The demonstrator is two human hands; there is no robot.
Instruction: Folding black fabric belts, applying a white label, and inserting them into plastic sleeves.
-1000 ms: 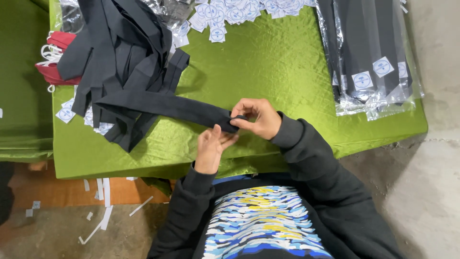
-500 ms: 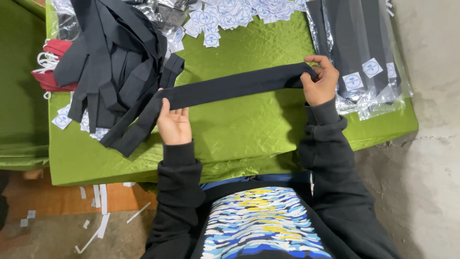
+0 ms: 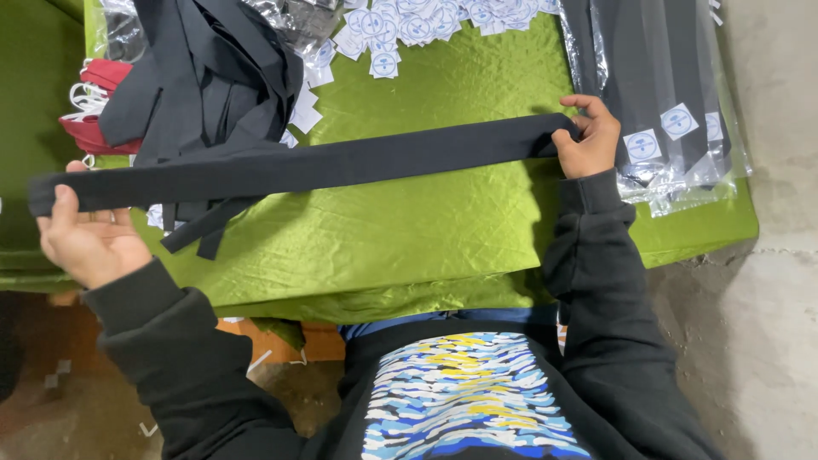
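**Dark strip pulled taut between two hands above a green worktop**

A long dark fabric strip (image 3: 315, 166) spans the green-covered worktop (image 3: 409, 230), its long axis running nearly level from left to right (rising a little toward the right). The left hand (image 3: 85, 234) pinches one end off the worktop's left edge, thumb over the cloth; the right hand (image 3: 588, 136) has its grip closed round the other end, just beside clear-bagged dark pieces (image 3: 656, 85). A heap of dark strips (image 3: 204, 77) and white tags (image 3: 409, 25) lie beyond.

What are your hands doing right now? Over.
Left hand and right hand grip opposite ends of black fabric band, stretched flat. Nothing blocking.
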